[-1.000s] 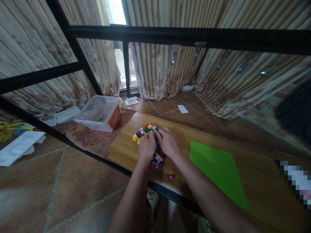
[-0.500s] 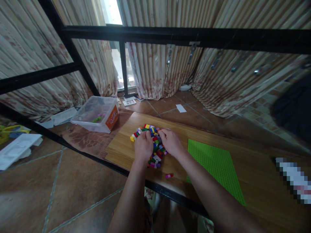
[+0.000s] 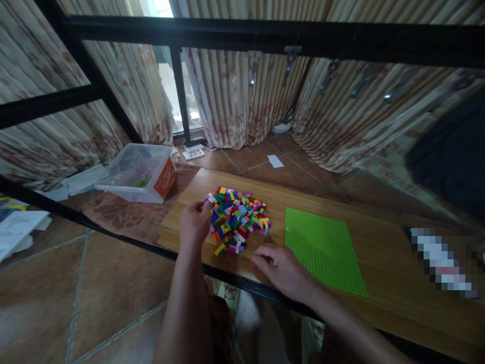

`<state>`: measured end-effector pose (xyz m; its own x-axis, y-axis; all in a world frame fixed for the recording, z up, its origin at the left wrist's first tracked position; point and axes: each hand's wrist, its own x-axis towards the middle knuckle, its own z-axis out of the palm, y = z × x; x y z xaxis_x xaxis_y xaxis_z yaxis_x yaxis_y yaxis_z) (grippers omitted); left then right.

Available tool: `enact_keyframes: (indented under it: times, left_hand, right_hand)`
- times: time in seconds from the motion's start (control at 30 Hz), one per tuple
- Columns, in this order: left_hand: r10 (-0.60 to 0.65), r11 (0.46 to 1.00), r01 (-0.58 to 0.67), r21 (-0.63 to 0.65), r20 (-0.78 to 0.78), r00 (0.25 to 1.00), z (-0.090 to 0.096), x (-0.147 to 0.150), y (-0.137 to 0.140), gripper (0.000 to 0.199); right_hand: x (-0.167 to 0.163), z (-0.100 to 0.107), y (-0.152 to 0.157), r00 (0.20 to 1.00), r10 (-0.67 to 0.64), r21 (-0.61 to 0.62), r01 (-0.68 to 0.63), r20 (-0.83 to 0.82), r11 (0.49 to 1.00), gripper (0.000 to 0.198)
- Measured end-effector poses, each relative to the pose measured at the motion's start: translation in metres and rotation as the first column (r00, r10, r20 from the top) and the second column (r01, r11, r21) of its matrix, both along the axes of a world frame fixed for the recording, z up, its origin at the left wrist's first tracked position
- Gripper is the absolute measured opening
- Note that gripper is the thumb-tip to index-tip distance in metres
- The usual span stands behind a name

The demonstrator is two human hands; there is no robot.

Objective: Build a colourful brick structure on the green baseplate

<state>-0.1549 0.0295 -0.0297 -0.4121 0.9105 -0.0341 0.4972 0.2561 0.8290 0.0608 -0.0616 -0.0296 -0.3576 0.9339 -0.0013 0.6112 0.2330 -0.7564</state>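
A heap of small multicoloured toy bricks (image 3: 238,212) lies on the wooden tabletop. At its left edge is my left hand (image 3: 193,222), fingers curled together by the outermost bricks; what they hold, if anything, is hidden. My right hand (image 3: 280,265) is closed low over the table near the front edge, with a pink toy brick (image 3: 254,261) showing at its fingertips. To the right of the heap lies a flat green studded baseplate (image 3: 322,247), partly behind my right hand and forearm.
A clear plastic bin (image 3: 125,189) with an orange label and some pieces inside stands beyond the table's left end. Black metal bars (image 3: 227,33) cross in front of striped curtains (image 3: 227,101). A blurred-out pale object (image 3: 439,263) lies at the right.
My hands have moved apart from the heap's middle. The left went to the heap's left edge, and the right came down toward the front edge and took the loose pink brick.
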Motion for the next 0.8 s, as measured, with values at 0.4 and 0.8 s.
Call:
enact_keyframes:
  times: [0.4, 0.8]
  left_hand:
    - [-0.450, 0.777, 0.573, -0.260, 0.405, 0.796, 0.005, -0.028, -0.078, 0.037]
    - [-0.495, 0.838, 0.535, -0.105, 0.266, 0.827, -0.027, -0.011, -0.072, 0.024]
  right_hand:
    - [-0.016, -0.017, 0.010, 0.999, -0.022, 0.076, 0.024, -0.031, 0.997, 0.019]
    - [-0.025, -0.030, 0.016, 0.993, 0.015, 0.110, -0.002, -0.117, 0.994, 0.017]
